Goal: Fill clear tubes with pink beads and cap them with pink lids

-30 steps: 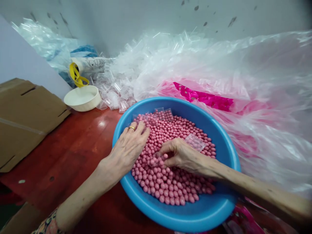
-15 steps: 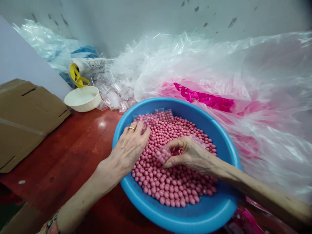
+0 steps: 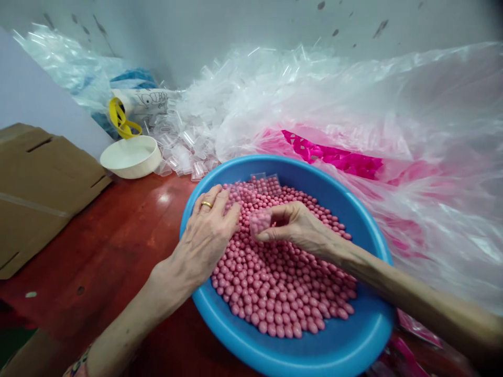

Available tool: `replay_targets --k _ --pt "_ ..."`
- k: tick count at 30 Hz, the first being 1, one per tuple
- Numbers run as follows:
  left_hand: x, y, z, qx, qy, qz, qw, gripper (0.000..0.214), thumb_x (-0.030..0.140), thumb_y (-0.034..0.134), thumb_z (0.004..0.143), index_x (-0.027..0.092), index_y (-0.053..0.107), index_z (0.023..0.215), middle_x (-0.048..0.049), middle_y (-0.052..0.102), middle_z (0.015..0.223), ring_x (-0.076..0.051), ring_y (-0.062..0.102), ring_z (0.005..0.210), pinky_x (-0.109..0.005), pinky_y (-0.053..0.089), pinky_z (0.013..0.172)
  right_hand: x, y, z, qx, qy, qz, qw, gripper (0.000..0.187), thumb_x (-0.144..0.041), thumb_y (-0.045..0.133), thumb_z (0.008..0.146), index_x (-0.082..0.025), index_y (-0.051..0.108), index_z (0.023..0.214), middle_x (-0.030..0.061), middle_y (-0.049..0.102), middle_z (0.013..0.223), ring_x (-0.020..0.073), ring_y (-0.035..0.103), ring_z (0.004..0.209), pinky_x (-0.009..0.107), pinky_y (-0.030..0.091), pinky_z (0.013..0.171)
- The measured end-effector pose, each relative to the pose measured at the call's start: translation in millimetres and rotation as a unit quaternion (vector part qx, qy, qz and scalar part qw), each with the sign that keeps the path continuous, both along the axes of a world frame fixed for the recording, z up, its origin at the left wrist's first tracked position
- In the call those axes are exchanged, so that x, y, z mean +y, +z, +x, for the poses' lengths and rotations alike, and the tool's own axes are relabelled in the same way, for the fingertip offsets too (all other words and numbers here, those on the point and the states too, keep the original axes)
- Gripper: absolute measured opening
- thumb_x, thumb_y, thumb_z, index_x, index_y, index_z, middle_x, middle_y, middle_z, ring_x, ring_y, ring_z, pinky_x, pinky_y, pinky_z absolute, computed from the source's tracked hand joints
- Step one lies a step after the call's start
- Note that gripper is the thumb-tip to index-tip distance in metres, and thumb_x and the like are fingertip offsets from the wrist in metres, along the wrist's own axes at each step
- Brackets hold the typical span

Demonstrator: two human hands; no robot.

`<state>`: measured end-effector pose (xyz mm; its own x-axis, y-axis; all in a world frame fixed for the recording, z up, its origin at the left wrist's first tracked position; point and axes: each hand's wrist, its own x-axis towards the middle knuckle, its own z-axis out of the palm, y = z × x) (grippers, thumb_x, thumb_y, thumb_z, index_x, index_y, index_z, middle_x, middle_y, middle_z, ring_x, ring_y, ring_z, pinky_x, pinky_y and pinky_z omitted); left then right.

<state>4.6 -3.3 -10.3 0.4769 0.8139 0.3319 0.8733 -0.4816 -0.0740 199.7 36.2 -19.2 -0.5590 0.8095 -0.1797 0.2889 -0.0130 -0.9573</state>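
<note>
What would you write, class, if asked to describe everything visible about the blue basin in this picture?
The blue plastic basin is wide, round and glossy, with a thick rim, and sits on a red tabletop. Pink beads cover most of its floor, with small clear plastic bags lying on them. The left hand and right hand reach in over the rim.

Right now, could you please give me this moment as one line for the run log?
left hand on pink beads | right hand pinching clear bag | blue basin

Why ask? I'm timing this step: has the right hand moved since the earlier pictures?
Yes: the right hand has shifted toward the far rim of the blue plastic basin.
</note>
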Motion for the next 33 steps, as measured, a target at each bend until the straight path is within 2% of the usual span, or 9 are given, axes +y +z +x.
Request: replay_targets --k 4,7,12,15,19,23,28,31,33 --pt "2 -1.3 -1 0.007 0.003 -0.009 1.000 0.032 0.013 0.050 0.086 0.006 0.055 0.117 -0.0218 0.055 0.125 -0.037 0.046 0.123 -0.050 0.044 0.098 21 -18.0 -13 -0.073 -0.021 0.164 0.984 0.035 -0.044 0.064 0.073 -0.013 0.058 0.058 -0.0053 0.045 0.052 0.0085 0.040 0.052 0.022 0.032 0.051" --pt "3 -6.6 -2 0.051 -0.029 -0.020 0.998 0.041 0.009 0.047 0.087 0.011 0.049 0.127 -0.0188 0.050 0.135 -0.038 0.040 0.128 -0.053 0.043 0.097 30 -22.6 -27 -0.114 0.008 0.205 0.972 0.035 -0.041 0.062 0.075 -0.013 0.057 0.055 -0.0052 0.044 0.051 0.0086 0.040 0.052 0.022 0.031 0.052" --pt "4 -7.7 1 0.080 -0.010 -0.062 0.995 0.044 0.006 0.044 0.087 0.005 0.045 0.131 -0.0167 0.054 0.132 -0.038 0.043 0.125 -0.054 0.043 0.097 43 11.7 -6 -0.166 0.037 0.234 0.957 0.016 -0.028 0.065 0.073 -0.013 0.064 0.066 -0.0004 0.060 0.066 0.0126 0.051 0.063 0.024 0.034 0.059" --pt "3 -3.1 3 0.086 0.000 -0.078 0.993 0.044 0.005 0.042 0.087 0.006 0.045 0.131 -0.0161 0.053 0.134 -0.038 0.043 0.125 -0.055 0.043 0.097 43 30.9 40 -0.315 0.037 0.278 0.907 0.016 -0.030 0.060 0.079 -0.015 0.067 0.079 0.0022 0.064 0.074 0.0151 0.055 0.066 0.026 0.035 0.062" --pt "3 -1.3 3 0.091 -0.004 -0.079 0.993 0.044 0.003 0.043 0.086 0.006 0.047 0.129 -0.0176 0.053 0.132 -0.039 0.044 0.124 -0.055 0.043 0.096 21 27.0 82 -0.447 0.107 0.253 0.852 0.025 -0.041 0.058 0.083 -0.017 0.063 0.077 0.0031 0.062 0.074 0.0182 0.056 0.070 0.028 0.035 0.062" --pt "2 -0.9 2 0.057 -0.029 -0.008 0.998 0.037 0.004 0.045 0.086 0.002 0.051 0.123 -0.0214 0.057 0.125 -0.040 0.045 0.123 -0.055 0.043 0.097 -1 19.9 71 -0.482 0.123 0.247 0.832 0.015 -0.031 0.054 0.087 -0.018 0.057 0.079 0.0044 0.063 0.079 0.0175 0.058 0.074 0.026 0.037 0.061" --pt "-15 4.2 12 0.035 -0.106 -0.071 0.991 0.025 0.005 0.041 0.088 0.008 0.059 0.105 -0.0139 0.064 0.106 -0.028 0.059 0.103 -0.041 0.052 0.088 -12 8.4 50 -0.497 0.158 0.424 0.740 0.020 -0.006 0.044 0.083 -0.015 0.061 0.087 0.0139 0.066 0.091 0.0230 0.059 0.078 0.032 0.037 0.060" --pt "-38 -2.7 12 0.057 -0.054 -0.175 0.981 0.033 0.001 0.035 0.085 0.014 0.059 0.102 -0.0091 0.065 0.094 -0.022 0.063 0.086 -0.035 0.056 0.074 -29 -9.0 50 -0.418 0.231 0.461 0.748 0.028 -0.002 0.044 0.078 -0.015 0.062 0.095 0.0136 0.066 0.103 0.0236 0.058 0.091 0.034 0.042 0.071" --pt "-52 -10.0 8 0.044 -0.085 -0.158 0.983 0.049 -0.002 0.029 0.083 0.017 0.047 0.125 -0.0115 0.059 0.120 -0.022 0.056 0.110 -0.036 0.048 0.092 -40 -16.3 47 -0.304 0.240 0.474 0.791 0.033 -0.003 0.041 0.082 -0.011 0.058 0.109 0.0157 0.061 0.115 0.0242 0.055 0.103 0.037 0.042 0.082"
